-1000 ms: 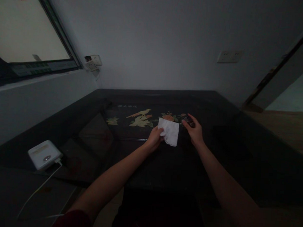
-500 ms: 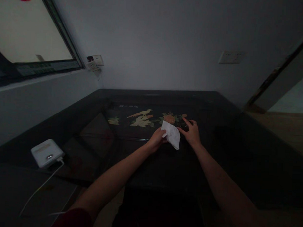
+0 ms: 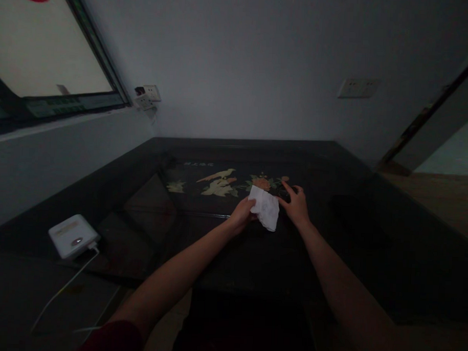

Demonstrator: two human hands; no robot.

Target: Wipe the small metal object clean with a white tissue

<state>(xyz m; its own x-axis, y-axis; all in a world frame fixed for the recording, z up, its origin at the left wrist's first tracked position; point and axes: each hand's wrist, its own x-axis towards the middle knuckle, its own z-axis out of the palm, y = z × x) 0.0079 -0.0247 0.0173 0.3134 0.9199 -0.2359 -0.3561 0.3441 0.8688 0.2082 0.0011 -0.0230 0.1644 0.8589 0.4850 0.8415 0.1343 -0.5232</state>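
Note:
A thin white tissue (image 3: 265, 209) hangs from my left hand (image 3: 243, 215), which pinches its left edge between thumb and fingers. To the right, my right hand (image 3: 295, 204) reaches over with its fingers spread apart. The thumb tip of that hand meets the tissue's upper right corner; whether it presses on it I cannot tell. Both hands are above a glossy dark tabletop (image 3: 231, 257) decorated with a golden bird (image 3: 218, 182) and a reddish flower (image 3: 261, 183), the latter partly behind the tissue.
A white box-shaped device (image 3: 72, 236) with a white cable (image 3: 63, 288) sits on the left side. Wall sockets (image 3: 358, 88) are on the wall behind, with more sockets (image 3: 150, 93) in the left corner beside a window (image 3: 50, 46). The room is dim.
The tissue has spread wider and flatter, its right edge now nearer my right thumb. Both hands stay almost where they were.

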